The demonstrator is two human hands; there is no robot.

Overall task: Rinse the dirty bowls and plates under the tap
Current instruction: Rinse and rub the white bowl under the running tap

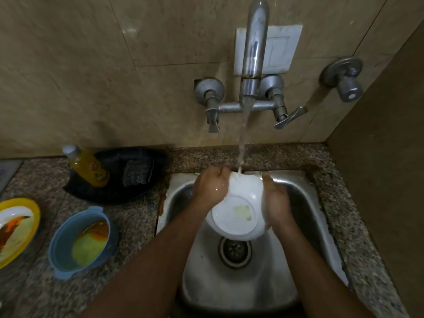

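Note:
A white bowl (238,210) is tilted over the steel sink (307,203) with its underside turned toward me. My left hand (211,187) grips its left rim and my right hand (275,203) holds its right side. Water runs from the tap (253,42) and hits the bowl's far rim between my hands. On the counter to the left stand a blue bowl (82,242) with yellow-green residue and a yellow-rimmed plate (16,228) with a bird picture.
A black pan (114,175) behind the blue bowl holds a yellow soap bottle (89,166) and a dark scrub pad (137,172). The sink drain (235,251) lies below the bowl. A wall stands close on the right, and a second valve (344,76) sticks out.

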